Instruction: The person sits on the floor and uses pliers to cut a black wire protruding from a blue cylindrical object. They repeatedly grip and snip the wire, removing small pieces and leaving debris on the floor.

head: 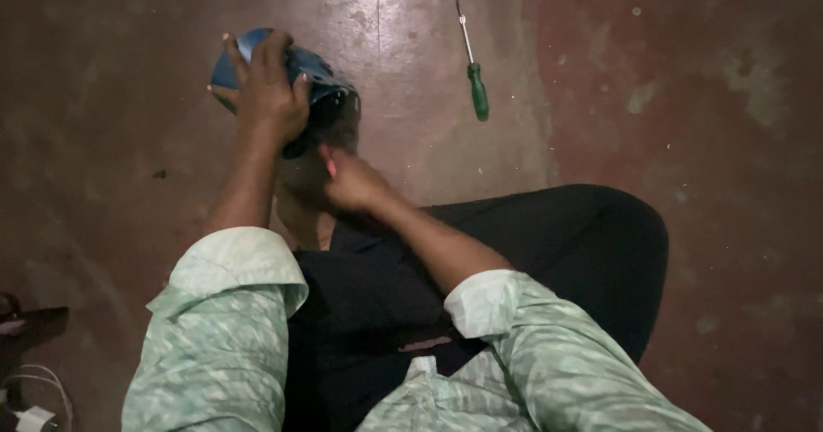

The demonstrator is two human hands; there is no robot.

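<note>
My left hand (267, 89) grips the top of a blue rounded object (296, 68) that rests on the reddish floor; its dark lower end (330, 119) points toward me. My right hand (351, 182) is curled just below that dark end, touching or working at it; what the fingers hold is hidden and blurred. My foot shows faintly beside the right hand. Both arms wear pale green patterned sleeves rolled to the forearm.
A green-handled screwdriver (473, 68) lies on the floor to the right of the object, tip pointing away. My bent leg in black trousers (549, 235) fills the centre right. A white charger with cable (34, 415) and a dark item (26, 325) sit at the lower left.
</note>
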